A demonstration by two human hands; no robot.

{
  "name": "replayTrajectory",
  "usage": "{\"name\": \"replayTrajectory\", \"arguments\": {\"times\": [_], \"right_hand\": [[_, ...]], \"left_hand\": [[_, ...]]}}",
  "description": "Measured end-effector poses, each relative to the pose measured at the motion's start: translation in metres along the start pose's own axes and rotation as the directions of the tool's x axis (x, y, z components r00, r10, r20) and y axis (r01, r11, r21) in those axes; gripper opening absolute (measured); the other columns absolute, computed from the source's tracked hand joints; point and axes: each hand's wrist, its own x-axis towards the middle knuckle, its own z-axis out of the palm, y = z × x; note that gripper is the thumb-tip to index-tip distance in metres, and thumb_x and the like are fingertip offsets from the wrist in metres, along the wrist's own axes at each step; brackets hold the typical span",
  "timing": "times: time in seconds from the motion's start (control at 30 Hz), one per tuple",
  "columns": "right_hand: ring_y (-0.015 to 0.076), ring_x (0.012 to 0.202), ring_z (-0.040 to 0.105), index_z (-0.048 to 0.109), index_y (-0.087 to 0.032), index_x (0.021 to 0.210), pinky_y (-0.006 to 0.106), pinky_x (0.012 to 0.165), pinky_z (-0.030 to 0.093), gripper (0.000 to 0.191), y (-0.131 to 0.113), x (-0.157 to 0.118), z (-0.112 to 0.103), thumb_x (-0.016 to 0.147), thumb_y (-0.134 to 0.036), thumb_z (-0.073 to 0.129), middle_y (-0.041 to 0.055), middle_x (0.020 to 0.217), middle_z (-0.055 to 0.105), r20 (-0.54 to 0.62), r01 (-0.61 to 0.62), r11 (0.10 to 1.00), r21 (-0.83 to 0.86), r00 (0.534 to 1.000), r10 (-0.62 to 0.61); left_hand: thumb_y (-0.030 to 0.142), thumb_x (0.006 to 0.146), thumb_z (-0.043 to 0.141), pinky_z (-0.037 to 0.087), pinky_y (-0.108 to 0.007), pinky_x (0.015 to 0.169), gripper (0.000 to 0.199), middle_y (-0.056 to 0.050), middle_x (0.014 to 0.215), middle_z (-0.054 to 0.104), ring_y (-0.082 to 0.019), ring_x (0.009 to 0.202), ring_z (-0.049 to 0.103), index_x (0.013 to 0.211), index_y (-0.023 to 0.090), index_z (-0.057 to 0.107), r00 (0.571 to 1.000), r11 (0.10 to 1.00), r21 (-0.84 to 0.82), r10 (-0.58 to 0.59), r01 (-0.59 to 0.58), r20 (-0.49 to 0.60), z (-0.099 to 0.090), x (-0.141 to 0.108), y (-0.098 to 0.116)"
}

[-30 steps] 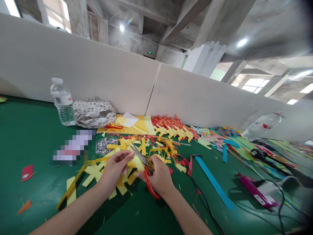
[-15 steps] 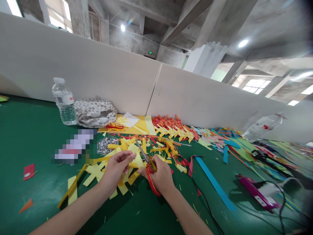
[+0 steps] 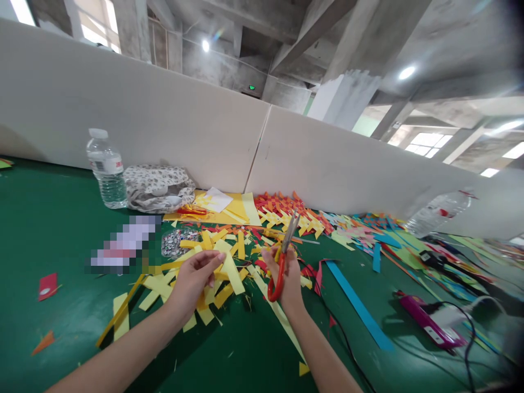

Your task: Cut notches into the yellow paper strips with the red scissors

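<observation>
My left hand (image 3: pixel 201 268) pinches a pale yellow paper strip (image 3: pixel 230 268) between thumb and fingertips, above a heap of yellow paper strips (image 3: pixel 158 289). In my right hand (image 3: pixel 290 278) is a pair of scissors (image 3: pixel 280 267) with red handles, its blades pointing up and away from me. The scissors are apart from the strip in my left hand. A long pale strip (image 3: pixel 275 305) slants past my right wrist; I cannot tell whether my fingers touch it. Beyond the hands lie woven yellow and red paper pieces (image 3: pixel 286 214).
A water bottle (image 3: pixel 107 169) stands left beside a patterned cloth bag (image 3: pixel 159 188). A bag of small round pieces (image 3: pixel 177 242) lies near the heap. Right are a blue strip (image 3: pixel 360 305), a purple power strip (image 3: pixel 429 322), cables, and another bottle (image 3: pixel 442 213). A white partition (image 3: pixel 196 125) borders the table.
My right hand and the scissors have moved right, away from the strip in my left hand, and the blades now point upward. A long pale strip now shows below my right hand.
</observation>
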Motion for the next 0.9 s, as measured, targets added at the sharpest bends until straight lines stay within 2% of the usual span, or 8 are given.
{"name": "replayTrajectory", "arguments": {"times": [0.1,0.2,0.27,0.4,0.63,0.77,0.9], "right_hand": [[0.0137,0.064,0.055,0.041,-0.022,0.074,0.030,0.061,0.048,0.032,-0.004,-0.004,0.002,0.061,-0.036,0.067,-0.0015,0.071,0.053,0.175,-0.053,0.997,0.047,0.984,0.044],[0.0130,0.059,0.054,0.045,-0.020,0.074,0.026,0.055,0.046,0.031,-0.004,-0.013,0.005,0.057,-0.031,0.069,-0.0016,0.068,0.055,0.409,-0.064,0.998,-0.026,0.910,0.069],[0.0112,0.057,0.052,0.047,-0.020,0.074,0.023,0.052,0.044,0.029,-0.001,-0.018,0.007,0.056,-0.028,0.068,-0.0027,0.067,0.055,0.495,-0.051,0.996,-0.077,0.865,0.083],[0.0095,0.054,0.050,0.046,-0.019,0.074,0.020,0.049,0.042,0.031,0.006,-0.020,0.010,0.055,-0.025,0.069,-0.0053,0.062,0.052,0.512,-0.098,0.992,-0.084,0.849,0.127],[0.0095,0.046,0.053,0.045,-0.019,0.070,0.025,0.046,0.048,0.037,-0.001,-0.013,0.013,0.048,-0.025,0.074,-0.0076,0.060,0.050,0.476,-0.378,0.912,0.161,0.839,0.264],[0.0106,0.049,0.057,0.047,-0.018,0.070,0.025,0.050,0.050,0.037,-0.005,-0.013,0.014,0.048,-0.024,0.076,-0.0069,0.062,0.050,0.405,-0.416,0.872,0.258,0.866,0.294],[0.0105,0.050,0.057,0.048,-0.017,0.071,0.026,0.053,0.051,0.040,-0.006,-0.014,0.014,0.045,-0.021,0.077,-0.0065,0.062,0.051,0.394,-0.452,0.844,0.288,0.859,0.326]], "left_hand": [[0.039,0.056,0.069,0.028,-0.018,0.035,0.029,0.003,0.062,0.054,-0.003,0.035,0.037,0.073,0.017,0.061,1.000,1.000,0.010,-0.005,0.005,-0.018,0.001,0.000,0.001],[0.038,0.055,0.070,0.029,-0.018,0.035,0.030,0.003,0.062,0.055,-0.003,0.035,0.037,0.072,0.016,0.061,0.999,1.000,0.003,-0.008,0.008,-0.034,0.002,0.000,0.002],[0.038,0.055,0.070,0.030,-0.018,0.035,0.029,0.003,0.062,0.056,-0.004,0.036,0.038,0.072,0.016,0.061,1.000,1.000,-0.001,0.000,0.000,-0.030,0.002,0.001,0.002],[0.036,0.057,0.069,0.030,-0.016,0.035,0.026,0.004,0.063,0.056,-0.002,0.036,0.038,0.071,0.015,0.061,1.000,1.000,-0.008,0.013,-0.013,-0.023,0.001,0.002,0.000],[0.035,0.053,0.072,0.032,-0.016,0.036,0.029,0.005,0.062,0.057,-0.001,0.035,0.038,0.072,0.016,0.061,0.996,0.998,-0.065,-0.032,0.026,-0.080,-0.001,0.004,0.006],[0.035,0.052,0.073,0.033,-0.016,0.036,0.032,0.003,0.068,0.059,-0.001,0.036,0.039,0.075,0.015,0.061,0.995,0.997,-0.079,-0.028,0.021,-0.093,-0.004,0.007,0.007],[0.037,0.056,0.070,0.032,-0.016,0.038,0.032,0.002,0.072,0.059,-0.001,0.038,0.040,0.079,0.016,0.062,0.998,0.997,-0.071,-0.033,0.028,-0.062,-0.003,0.006,0.009]]}}
